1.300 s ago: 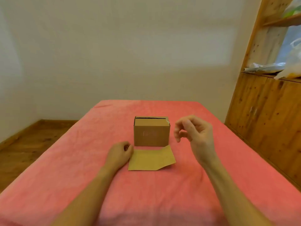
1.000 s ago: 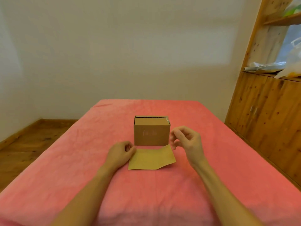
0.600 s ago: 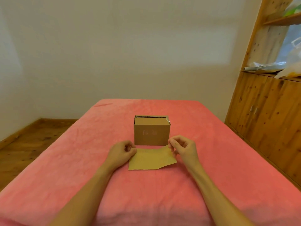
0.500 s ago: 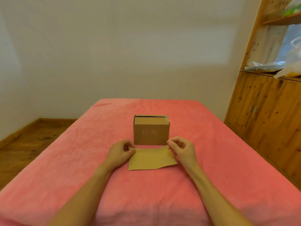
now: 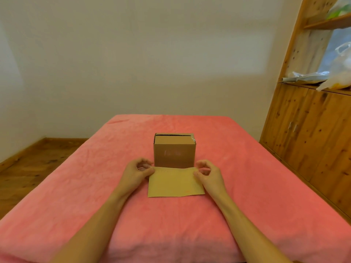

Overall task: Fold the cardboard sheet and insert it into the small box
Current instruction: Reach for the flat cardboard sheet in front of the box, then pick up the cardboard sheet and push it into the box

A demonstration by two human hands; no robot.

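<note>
Your left hand [image 5: 135, 174] pinched the far left corner of the cardboard sheet [image 5: 175, 184], fingers curled in, thumb and forefinger closed on the edge. Your right hand [image 5: 208, 175] did the same at the far right corner, fingers bent, tips on the sheet's edge. Both forearms ran in from the near edge of the view.

Largest thing: the bench [image 5: 247, 186], covered in a pink fuzzy cloth, filling the lower half. To the right stood a wooden cabinet [image 5: 313, 139] with shelves above it, plastic bags [image 5: 340, 73] on the shelf. Wood floor [image 5: 28, 168] at left, plain wall behind.

The small box [image 5: 174, 150] sat upright mid-bench, a dark slot open along its top far edge. The sheet lay just in front of it, far edge lifted and touching or nearly touching the box's front face, near edge flat on the cloth. Can't tell if a crease was made.
</note>
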